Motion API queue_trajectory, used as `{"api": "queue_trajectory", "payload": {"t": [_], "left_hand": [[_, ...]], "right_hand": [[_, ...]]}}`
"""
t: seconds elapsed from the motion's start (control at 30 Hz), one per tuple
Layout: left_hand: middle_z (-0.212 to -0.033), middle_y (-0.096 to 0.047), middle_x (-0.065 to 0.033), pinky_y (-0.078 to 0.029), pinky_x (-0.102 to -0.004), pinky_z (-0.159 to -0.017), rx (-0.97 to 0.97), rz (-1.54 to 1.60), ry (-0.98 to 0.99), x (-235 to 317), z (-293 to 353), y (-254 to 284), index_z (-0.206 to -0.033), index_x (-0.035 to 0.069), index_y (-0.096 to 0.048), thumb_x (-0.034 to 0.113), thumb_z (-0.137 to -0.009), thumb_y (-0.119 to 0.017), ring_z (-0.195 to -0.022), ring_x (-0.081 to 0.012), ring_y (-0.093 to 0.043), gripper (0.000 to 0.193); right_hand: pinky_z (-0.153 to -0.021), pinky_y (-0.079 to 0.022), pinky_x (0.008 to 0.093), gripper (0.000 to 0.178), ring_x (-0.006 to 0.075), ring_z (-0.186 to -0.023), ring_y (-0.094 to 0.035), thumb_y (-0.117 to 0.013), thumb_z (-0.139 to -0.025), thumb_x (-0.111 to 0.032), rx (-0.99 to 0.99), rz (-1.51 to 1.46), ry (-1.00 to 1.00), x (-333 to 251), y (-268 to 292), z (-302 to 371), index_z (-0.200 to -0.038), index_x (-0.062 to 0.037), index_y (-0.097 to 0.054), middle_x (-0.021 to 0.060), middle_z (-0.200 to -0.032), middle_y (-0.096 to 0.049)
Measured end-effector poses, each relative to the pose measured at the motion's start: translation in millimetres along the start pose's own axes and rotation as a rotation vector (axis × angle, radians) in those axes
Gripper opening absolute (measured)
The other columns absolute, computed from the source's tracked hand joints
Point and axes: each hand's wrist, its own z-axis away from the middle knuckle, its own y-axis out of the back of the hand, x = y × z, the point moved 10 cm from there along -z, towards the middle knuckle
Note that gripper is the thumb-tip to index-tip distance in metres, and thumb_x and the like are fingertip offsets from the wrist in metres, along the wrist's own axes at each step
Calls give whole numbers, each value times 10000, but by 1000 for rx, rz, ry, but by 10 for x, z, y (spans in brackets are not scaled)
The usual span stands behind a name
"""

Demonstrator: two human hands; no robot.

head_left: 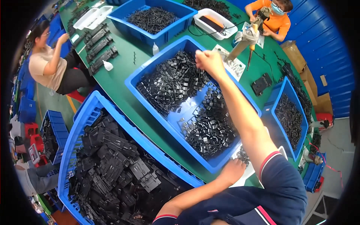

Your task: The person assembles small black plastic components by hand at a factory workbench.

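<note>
My right hand (pixel 209 63) is stretched out over the far right rim of a large blue bin (pixel 133 88). Its fingers are curled closed, and whatever they may hold is hidden. Inside that bin lie two heaps of small black plastic parts with shiny faces, a far heap (pixel 170 80) and a near heap (pixel 210 131), with bare blue bottom between them. Beside the bin's near corner, my left hand (pixel 232 171) bends its fingers down at small dark parts (pixel 243 155) in a white tray (pixel 245 174). Those fingers look closed, their tips hidden.
A blue crate (pixel 123 116) of black plastic housings stands at near left. Other blue bins of black parts stand at the back (pixel 180 22) and right (pixel 272 116). A clamped tool stand (pixel 243 41) is at far right. One person (pixel 275 22) works behind it; another (pixel 52 63) sits left.
</note>
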Motion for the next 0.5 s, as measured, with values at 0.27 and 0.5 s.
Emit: {"api": "queue_trajectory", "payload": {"t": [0.27, 0.5], "left_hand": [[-744, -543, -86, -428, -323, -663, 31, -7, 1, 50, 80, -77, -670, 51, -566, 121, -684, -528, -808, -226, -501, 81], [-782, -543, -89, -432, -315, -683, -94, -19, -3, 56, 65, 24, -718, 42, -579, 119, -703, -522, -849, -225, -496, 97]], "right_hand": [[-602, -485, 264, 202, 117, -617, -610, -602, -827, -175, 127, 185, 194, 419, -86, 150, -931, -8, -648, 65, -741, -657], [-768, -478, 381, 433, 298, -860, -611, -707, -692, -410, -6, 630, 254, -234, -641, -34, -894, -35, -631, 149, -899, -627]]}}
